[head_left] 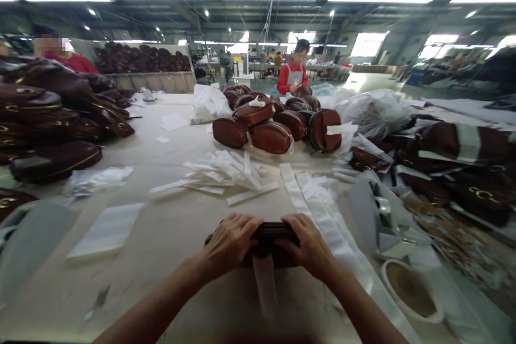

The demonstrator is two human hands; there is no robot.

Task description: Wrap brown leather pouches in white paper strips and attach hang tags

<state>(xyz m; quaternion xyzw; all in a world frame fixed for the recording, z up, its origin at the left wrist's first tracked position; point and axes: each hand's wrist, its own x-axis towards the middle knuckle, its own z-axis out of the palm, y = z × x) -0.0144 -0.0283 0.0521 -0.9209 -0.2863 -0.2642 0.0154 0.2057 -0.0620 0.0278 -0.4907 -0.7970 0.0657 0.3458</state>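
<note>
Close to me, above the near part of the table, I hold a dark brown leather bag point(276, 232) between both hands. My left hand point(233, 241) is wrapped around its left side, fingers over the top edge. On the opposite side my right hand point(308, 242) grips it the same way, thumb on the near face. A translucent white strip point(265, 285) hangs down from the bag toward me. The bag's underside and far face are hidden. Beyond my hands lies a loose pile of white paper strips point(226, 172).
Several brown bags point(270, 136) are heaped mid-table, with a larger bag pile point(48, 107) at left and more bags point(447, 142) at right. A long white strip stack point(334, 220), a tape roll point(411, 289) and a white sheet stack point(107, 230) lie nearby. A person point(293, 75) works across the table.
</note>
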